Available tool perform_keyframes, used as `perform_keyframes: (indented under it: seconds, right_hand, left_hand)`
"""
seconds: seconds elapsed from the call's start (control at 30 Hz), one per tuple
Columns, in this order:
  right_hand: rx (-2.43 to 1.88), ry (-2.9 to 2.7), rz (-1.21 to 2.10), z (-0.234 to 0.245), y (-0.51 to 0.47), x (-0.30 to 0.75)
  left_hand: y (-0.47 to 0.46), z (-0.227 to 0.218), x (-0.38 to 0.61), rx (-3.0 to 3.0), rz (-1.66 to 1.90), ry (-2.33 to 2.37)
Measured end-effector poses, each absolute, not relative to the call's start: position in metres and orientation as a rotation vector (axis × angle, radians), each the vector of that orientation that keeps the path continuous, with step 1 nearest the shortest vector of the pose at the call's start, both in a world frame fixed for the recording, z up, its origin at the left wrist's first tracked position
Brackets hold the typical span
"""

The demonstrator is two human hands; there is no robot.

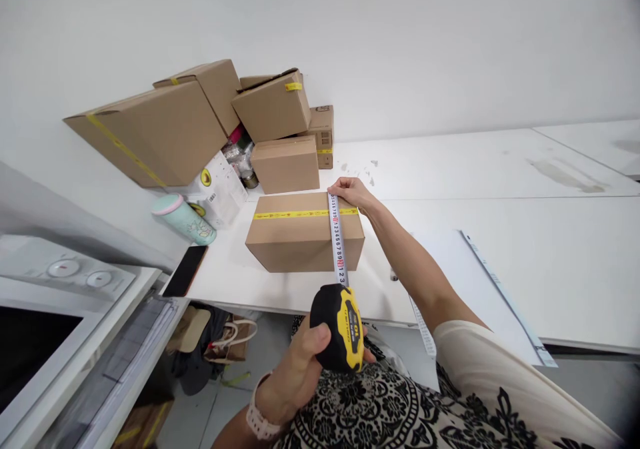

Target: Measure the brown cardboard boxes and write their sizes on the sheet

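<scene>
A brown cardboard box [295, 239] sealed with yellow tape lies on the white table [500, 249] in front of me. My left hand [300, 369] grips the black and yellow tape measure case [345, 327] near the table's front edge. Its white blade [337, 242] runs across the box top to the far edge. There my right hand [351, 193] pinches the blade's end down against the box.
Several more cardboard boxes [200, 112] are stacked against the wall at the back left. A mint green bottle [184, 219] lies beside them, and a black phone [185, 270] rests on the table corner. A white machine [55, 302] stands to the left. Bags sit on the floor.
</scene>
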State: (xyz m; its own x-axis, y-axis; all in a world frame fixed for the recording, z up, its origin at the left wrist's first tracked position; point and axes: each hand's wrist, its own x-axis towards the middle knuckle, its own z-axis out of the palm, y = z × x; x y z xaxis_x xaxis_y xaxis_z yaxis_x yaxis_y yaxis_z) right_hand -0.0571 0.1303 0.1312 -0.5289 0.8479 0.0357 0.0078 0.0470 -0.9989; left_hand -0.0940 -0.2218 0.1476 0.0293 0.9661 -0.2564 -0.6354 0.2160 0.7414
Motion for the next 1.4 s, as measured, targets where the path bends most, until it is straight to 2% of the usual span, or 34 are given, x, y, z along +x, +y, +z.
perform_keyframes:
  seconds: [0.7, 0.8, 0.9, 1.03, 1.23, 1.4]
  right_hand:
    - [-0.846, -1.622, 1.474, 0.130, 0.123, -0.051]
    - [-0.787, -1.533, 1.319, 0.139, 0.113, -0.033]
    - [-0.734, -1.487, 1.160, 0.159, 0.092, -0.003]
    - [-0.670, -1.485, 0.979, 0.182, 0.047, 0.041]
    - [-0.666, -1.350, 0.885, 0.181, 0.003, 0.075]
    - [-0.550, -1.155, 0.873, 0.187, -0.003, 0.088]
  left_hand:
    - [-0.227, 0.135, -0.102, 0.594, 1.303, 0.885]
    - [-0.230, 0.145, -0.117, 0.821, 1.388, 1.026]
    - [-0.229, 0.168, -0.132, 1.096, 1.461, 1.373]
    - [-0.225, 0.184, -0.138, 1.354, 1.285, 1.486]
    - [-0.223, 0.161, -0.138, 1.697, 0.803, 1.470]
    - [-0.230, 0.155, -0.143, 1.735, 0.673, 1.433]
